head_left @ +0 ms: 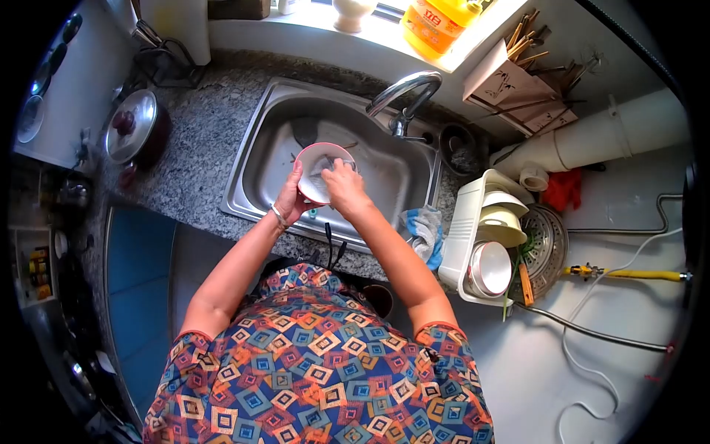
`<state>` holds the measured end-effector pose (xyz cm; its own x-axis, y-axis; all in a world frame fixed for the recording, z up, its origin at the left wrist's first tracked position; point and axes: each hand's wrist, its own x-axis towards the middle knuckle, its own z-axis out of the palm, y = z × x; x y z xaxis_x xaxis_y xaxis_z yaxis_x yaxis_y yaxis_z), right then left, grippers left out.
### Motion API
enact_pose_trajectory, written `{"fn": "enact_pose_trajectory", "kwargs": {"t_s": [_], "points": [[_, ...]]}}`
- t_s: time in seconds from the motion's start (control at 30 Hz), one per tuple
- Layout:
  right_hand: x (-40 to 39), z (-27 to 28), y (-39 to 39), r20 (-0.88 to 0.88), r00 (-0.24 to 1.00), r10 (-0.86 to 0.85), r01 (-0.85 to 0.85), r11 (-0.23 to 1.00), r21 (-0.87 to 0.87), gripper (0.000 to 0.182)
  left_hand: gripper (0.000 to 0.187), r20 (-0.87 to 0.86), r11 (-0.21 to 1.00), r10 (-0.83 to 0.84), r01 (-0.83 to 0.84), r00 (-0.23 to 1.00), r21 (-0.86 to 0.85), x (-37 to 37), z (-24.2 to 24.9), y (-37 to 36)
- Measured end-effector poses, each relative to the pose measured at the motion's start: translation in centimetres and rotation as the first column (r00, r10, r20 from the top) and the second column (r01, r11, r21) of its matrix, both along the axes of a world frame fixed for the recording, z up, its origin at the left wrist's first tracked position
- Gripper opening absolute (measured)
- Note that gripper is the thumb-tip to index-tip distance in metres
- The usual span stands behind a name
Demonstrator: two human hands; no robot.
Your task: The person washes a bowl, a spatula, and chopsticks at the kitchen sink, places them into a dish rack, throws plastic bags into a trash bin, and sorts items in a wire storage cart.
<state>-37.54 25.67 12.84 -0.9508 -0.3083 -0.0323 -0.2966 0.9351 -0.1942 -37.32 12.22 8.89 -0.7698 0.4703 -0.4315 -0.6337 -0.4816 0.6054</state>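
Over the steel sink (259, 140), my left hand (291, 198) grips a bowl (314, 157), white inside with a red rim, by its left side. The bowl is tilted so its inside faces up toward me. My right hand (342, 183) is at the bowl's right part, its fingers closed on something greyish and see-through that I cannot make out clearly. The chrome faucet (405, 92) arches over the back right of the sink; no water is visible from it. Dark bits lie on the sink bottom behind the bowl.
A lidded pot (135, 132) stands on the left counter. Right of the sink are a blue-white cloth (424, 231), a dish rack (460, 244) with bowls, and a dark round container (458, 148). An orange detergent bottle (436, 28) stands on the sill.
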Motion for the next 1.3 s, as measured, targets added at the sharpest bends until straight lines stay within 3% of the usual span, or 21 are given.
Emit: {"fn": "enact_pose_trajectory", "kwargs": {"t_s": [0.17,0.27,0.3,0.4,0.43,0.47,0.53,0.6,0.63,0.7,0.77,0.83,0.87,0.93,1.0,1.03,1.07,1.13,1.2,1.23,1.3], "points": [[-1.4,-3.2,-0.4,0.226,0.97,-0.094,0.089,0.996,0.032,0.016,0.06,0.079,0.999,0.002,-0.005,0.997,0.047,1.2,-0.3,0.3],[-1.1,-2.3,0.9,-0.02,0.972,0.232,-0.215,0.928,0.303,0.018,0.068,0.061,0.999,0.012,-0.009,0.998,-0.043,1.6,-0.3,0.6],[-1.2,-1.4,1.6,-0.111,0.946,0.305,-0.264,0.921,0.287,0.016,0.065,0.049,0.997,0.036,-0.033,0.998,-0.067,1.0,-1.6,0.2],[-0.1,-3.0,2.7,-0.113,0.923,0.368,-0.361,0.929,0.076,0.013,0.061,-0.028,0.984,-0.029,0.024,0.999,-0.176,0.0,-2.3,-1.1],[1.0,-3.0,1.8,-0.024,0.96,0.28,-0.278,0.959,0.058,0.013,0.058,0.035,0.98,0.023,-0.016,0.999,-0.198,0.0,-2.2,-1.2],[1.7,-2.9,0.9,0.261,0.936,0.238,-0.225,0.971,-0.078,0.025,0.059,-0.007,0.968,0.073,-0.072,0.997,-0.239,0.1,-2.9,-1.2],[3.7,-2.7,-3.2,0.385,0.922,-0.043,0.241,0.841,-0.484,0.04,0.061,-0.097,0.931,0.166,-0.188,0.981,-0.313,0.2,-4.9,-0.8],[3.6,-1.9,-4.4,0.343,0.939,0.033,0.203,0.751,-0.628,0.046,0.057,-0.141,0.934,0.206,-0.237,0.968,-0.266,0.0,-5.6,-1.1],[3.4,-2.3,-4.7,0.349,0.937,-0.009,0.234,0.757,-0.61,0.039,0.056,-0.182,0.928,0.228,-0.27,0.957,-0.255,-0.4,-5.7,-1.3],[3.4,-3.7,-2.4,0.114,0.977,0.18,-0.109,0.882,-0.459,0.036,0.049,-0.153,0.924,0.227,-0.263,0.962,-0.278,-1.0,-4.5,-1.5],[2.7,-4.6,1.8,-0.18,0.905,0.385,-0.414,0.892,-0.179,0.031,0.049,-0.026,0.97,-0.015,0.008,1.0,-0.242,-1.4,-0.7,-2.4],[1.3,-3.8,4.2,-0.219,0.865,0.452,-0.466,0.885,-0.01,0.026,0.053,-0.005,0.935,-0.188,0.177,0.982,-0.306,-2.4,-0.5,-2.7],[0.8,-3.3,4.7,-0.235,0.838,0.492,-0.487,0.869,0.08,0.024,0.05,0.007,0.968,-0.136,0.134,0.991,-0.213,-2.4,-0.1,-2.3],[1.0,-3.2,3.4,-0.239,0.881,0.41,-0.437,0.896,-0.074,0.016,0.045,0.045,0.999,-0.037,0.038,0.998,-0.025,-1.9,1.3,-1.5],[2.0,-4.3,-0.1,-0.287,0.939,0.189,-0.292,0.88,-0.374,0.014,0.039,0.053,0.99,0.131,-0.128,0.99,-0.055,-1.2,-2.1,-0.6],[2.7,-1.8,-2.0,-0.096,0.995,0.008,-0.045,0.919,-0.392,0.019,0.037,0.028,0.976,0.22,-0.22,0.975,-0.005,-0.9,-4.0,0.2],[2.8,-1.2,-2.8,0.001,0.999,-0.048,0.045,0.93,-0.366,0.024,0.035,0.007,0.95,0.307,-0.307,0.952,0.047,-0.8,-5.4,0.8],[2.6,-2.5,-1.1,-0.173,0.973,0.152,-0.217,0.855,-0.471,0.024,0.04,-0.013,0.969,0.225,-0.225,0.974,-0.104,-1.4,-5.1,-0.1],[1.3,-3.7,3.5,-0.245,0.881,0.404,-0.445,0.884,-0.142,0.025,0.044,-0.002,0.957,0.028,-0.027,1.0,-0.29,-1.7,0.1,-1.6],[1.4,-3.2,4.4,-0.317,0.864,0.392,-0.428,0.903,-0.048,0.025,0.048,-0.01,0.927,-0.123,0.111,0.992,-0.357,-2.0,1.2,-2.1],[1.3,-4.0,3.5,-0.221,0.907,0.36,-0.404,0.892,-0.205,0.023,0.044,0.035,0.96,0.045,-0.033,0.998,-0.279,-2.0,0.3,-1.5]]}}
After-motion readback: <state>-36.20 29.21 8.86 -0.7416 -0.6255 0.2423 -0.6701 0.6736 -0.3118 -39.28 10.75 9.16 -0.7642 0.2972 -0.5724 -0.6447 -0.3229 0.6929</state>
